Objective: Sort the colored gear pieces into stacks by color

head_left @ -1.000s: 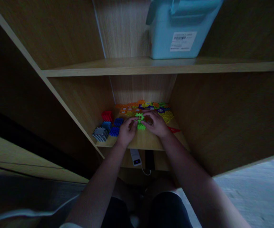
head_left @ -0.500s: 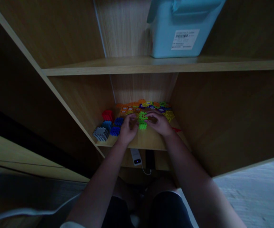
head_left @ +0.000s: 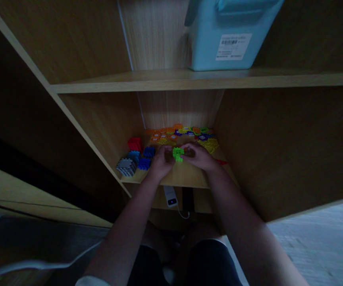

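Bright green interlocking puzzle tiles (head_left: 178,152) with notched edges are stacked low over the middle of the shelf. From the left side my left hand (head_left: 162,162) grips the edge of the stack with curled fingers. My right hand (head_left: 200,156) pinches the green tiles from the right, thumb low and index finger at the top. Left of my left hand lie two stacks of dark blue tiles (head_left: 144,163). Beside them are a grey stack (head_left: 126,167), a light blue stack (head_left: 134,156) and a red stack (head_left: 135,144).
Loose orange tiles (head_left: 156,137) and yellow tiles (head_left: 209,145) lie along the back, mixed with purple and green ones. A red piece (head_left: 221,162) is near the right wall. Above, a blue bin (head_left: 222,43) stands on the upper shelf (head_left: 159,80). A white power bank (head_left: 170,196) with a cable sits below.
My right hand has moved slightly down, bringing the upper green tile onto the green stack below it. The left hand stays at the stack's left side.
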### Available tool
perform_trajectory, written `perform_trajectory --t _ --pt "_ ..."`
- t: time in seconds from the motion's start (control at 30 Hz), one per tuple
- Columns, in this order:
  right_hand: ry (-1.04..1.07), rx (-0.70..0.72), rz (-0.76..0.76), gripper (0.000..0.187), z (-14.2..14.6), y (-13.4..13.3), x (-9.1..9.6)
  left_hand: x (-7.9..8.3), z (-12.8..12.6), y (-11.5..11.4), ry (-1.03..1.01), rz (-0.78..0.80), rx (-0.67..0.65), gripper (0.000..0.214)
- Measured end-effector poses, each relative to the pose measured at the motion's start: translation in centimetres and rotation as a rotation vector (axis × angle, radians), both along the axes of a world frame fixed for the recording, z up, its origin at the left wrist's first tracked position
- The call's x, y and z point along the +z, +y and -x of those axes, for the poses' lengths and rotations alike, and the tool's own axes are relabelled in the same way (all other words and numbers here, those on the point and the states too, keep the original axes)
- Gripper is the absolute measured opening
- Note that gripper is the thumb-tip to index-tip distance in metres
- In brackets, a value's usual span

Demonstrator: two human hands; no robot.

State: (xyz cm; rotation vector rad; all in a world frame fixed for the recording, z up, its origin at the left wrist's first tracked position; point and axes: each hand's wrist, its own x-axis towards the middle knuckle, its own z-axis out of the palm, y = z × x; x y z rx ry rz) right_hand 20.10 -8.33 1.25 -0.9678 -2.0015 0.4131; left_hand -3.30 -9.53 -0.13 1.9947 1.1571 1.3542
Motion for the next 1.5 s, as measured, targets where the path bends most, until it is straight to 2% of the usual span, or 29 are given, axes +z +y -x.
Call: perform_trajectory --t 0.4,0.8,1.03,1.33,1.5 --pt "0.008 0.038 0.065 0.034 -0.02 -0.04 -0.26 0.38 0.02 -0.33 0.031 0.040 0.033 0.047" --pt "0.040 0.066 0.090 0.034 0.05 -0.08 -0.17 0.03 0.03 -0.12 0.020 0.029 0.026 0.042" --pt "0.038 0.058 0.091 0.034 0.00 0.17 -0.62 0.28 -0.04 -0.30 0.015 0.050 0.024 0.039" --pt "0.014 0.055 0.085 0.037 -0.02 -0.28 -0.05 0.46 -0.08 -0.41 0.017 0.055 0.024 0.039" --pt "0.017 -0.007 0.049 0.029 -0.11 -0.33 0.07 0.62 -0.11 -0.44 0.008 0.064 0.030 0.041"
